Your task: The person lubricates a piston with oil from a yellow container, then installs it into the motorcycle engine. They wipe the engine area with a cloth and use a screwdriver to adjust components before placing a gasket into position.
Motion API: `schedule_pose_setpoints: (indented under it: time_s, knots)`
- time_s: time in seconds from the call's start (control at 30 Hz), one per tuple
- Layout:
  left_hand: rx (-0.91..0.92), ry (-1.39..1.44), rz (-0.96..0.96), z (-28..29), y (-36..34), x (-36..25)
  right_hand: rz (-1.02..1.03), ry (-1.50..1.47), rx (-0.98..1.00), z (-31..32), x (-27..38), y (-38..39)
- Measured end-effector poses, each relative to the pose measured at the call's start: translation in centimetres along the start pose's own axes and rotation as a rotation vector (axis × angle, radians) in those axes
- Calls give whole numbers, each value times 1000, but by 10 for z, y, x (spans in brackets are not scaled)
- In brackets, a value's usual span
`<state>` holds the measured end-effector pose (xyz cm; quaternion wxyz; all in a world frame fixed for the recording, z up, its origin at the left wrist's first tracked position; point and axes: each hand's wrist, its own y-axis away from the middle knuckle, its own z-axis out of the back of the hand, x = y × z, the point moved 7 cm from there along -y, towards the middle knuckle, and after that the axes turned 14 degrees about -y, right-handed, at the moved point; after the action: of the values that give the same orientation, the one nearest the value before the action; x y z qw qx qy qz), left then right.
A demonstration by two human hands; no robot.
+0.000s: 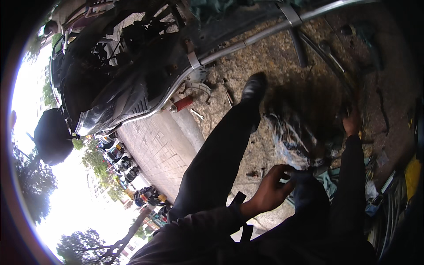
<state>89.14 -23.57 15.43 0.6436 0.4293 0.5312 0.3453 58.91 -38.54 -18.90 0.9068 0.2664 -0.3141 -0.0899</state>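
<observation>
Both hands work low: left hand on knee, right hand grounded.

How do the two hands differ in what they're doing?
The left hand is close to the body, fingers curled on a dark blue cloth by the knee; the right hand is stretched farther out, over the dark ground among the tools. The left hand shows clearly; the right hand is dim, so what it grips cannot be told. Both come out of dark sleeves.
</observation>
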Motion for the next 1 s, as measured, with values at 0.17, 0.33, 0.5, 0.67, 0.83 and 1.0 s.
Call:
schedule_pose_setpoints:
  time_s: [0.17, 0.33, 0.5, 0.67, 0.83, 1.0]
  knots:
    - [-10, 46, 14, 17, -7, 4, 127, 335, 44, -40, -3, -15]
    - [-41, 34, -88, 31, -4, -5, 87, 284, 18, -2, 60, 17]
    - [-194, -211, -253, 77, 2, -42, 37, -519, -89, 108, 214, 92]
    - [-265, -25, -327, 160, 23, -80, -69, -695, -50, 131, 376, 164]
    - [-246, 546, -358, 258, 69, -100, -178, -1196, 414, 100, 513, 180]
    - [-238, 579, -338, 352, 105, -114, -180, -744, 1076, 81, 623, 193]
